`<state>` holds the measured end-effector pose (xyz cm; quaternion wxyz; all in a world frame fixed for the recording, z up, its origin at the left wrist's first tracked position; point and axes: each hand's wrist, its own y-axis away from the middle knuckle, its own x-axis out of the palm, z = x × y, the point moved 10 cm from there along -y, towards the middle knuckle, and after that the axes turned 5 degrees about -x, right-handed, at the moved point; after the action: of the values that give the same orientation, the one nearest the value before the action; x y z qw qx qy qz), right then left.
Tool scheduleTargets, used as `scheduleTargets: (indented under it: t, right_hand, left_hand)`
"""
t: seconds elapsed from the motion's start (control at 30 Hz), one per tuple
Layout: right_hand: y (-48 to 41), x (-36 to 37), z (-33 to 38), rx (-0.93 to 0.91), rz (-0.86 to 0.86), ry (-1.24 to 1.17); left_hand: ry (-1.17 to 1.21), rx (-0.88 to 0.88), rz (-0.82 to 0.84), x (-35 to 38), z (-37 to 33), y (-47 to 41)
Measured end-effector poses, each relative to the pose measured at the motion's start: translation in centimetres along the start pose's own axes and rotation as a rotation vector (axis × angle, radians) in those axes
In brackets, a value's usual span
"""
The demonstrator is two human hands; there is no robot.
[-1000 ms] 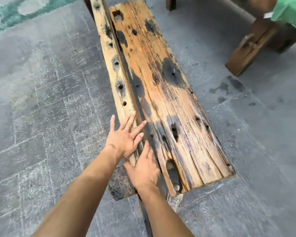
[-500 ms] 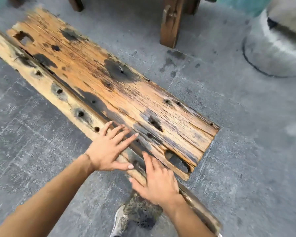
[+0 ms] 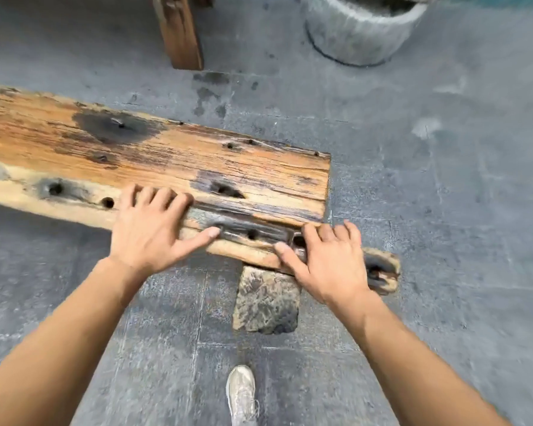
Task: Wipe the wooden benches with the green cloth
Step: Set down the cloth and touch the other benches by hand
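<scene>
The wooden bench (image 3: 197,167) lay across the left and middle of the view on the grey paved floor (image 3: 443,210). Its top was made of a wide orange-brown plank (image 3: 259,176) blotched with dark stains and a narrower, paler plank (image 3: 19,192) along the side nearest the person, both pierced by round holes. The narrow plank ran on past the squared end of the wide one, so that its worn tip (image 3: 382,269) jutted out to the right. The left hand (image 3: 148,232) rested flat on the narrow plank, fingers straight and slightly spread, their tips reaching the seam between the two planks and the thumb stretched to the right along the wood; it gripped nothing. The right hand (image 3: 326,265) lay palm down on the same plank closer to its tip, fingers likewise extended and loose, thumb pointing left toward the other hand, and it held nothing either. Between the forearms a mottled stone block (image 3: 266,302) stood on the floor under the narrow plank, and a pale shoe (image 3: 242,392) showed near the lower edge. Beyond the bench stood a slanted wooden leg (image 3: 179,32) of another piece and a round grey concrete tub (image 3: 360,29)
</scene>
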<state>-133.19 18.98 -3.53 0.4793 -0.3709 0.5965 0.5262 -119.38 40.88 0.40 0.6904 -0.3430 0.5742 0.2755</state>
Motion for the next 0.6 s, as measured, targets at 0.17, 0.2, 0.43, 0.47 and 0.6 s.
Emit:
scheduleTargets:
  t: [0.17,0.2,0.43,0.47,0.6]
  right_hand:
    - [3.5,0.6,-3.7,0.169,-0.127,0.066]
    - [3.9,0.8,-4.2,0.181,-0.141,0.086]
    - [5.2,-0.2,-5.0,0.286,-0.434,0.041]
    - [5.6,0.1,-3.7,0.290,-0.518,0.044]
    - [6.0,-0.3,-3.2,0.283,-0.674,0.022]
  left_hand:
    - [0.023,-0.016,-0.013,0.4,-1.2,-0.3]
    - [0.016,-0.023,-0.017,0.5,-1.4,-0.5]
    - [0.020,-0.040,-0.037,1.2,-4.1,0.0]
    - [0.023,-0.032,-0.069,1.2,-3.5,1.1]
    - [0.046,-0.039,-0.145,0.4,-3.3,1.8]
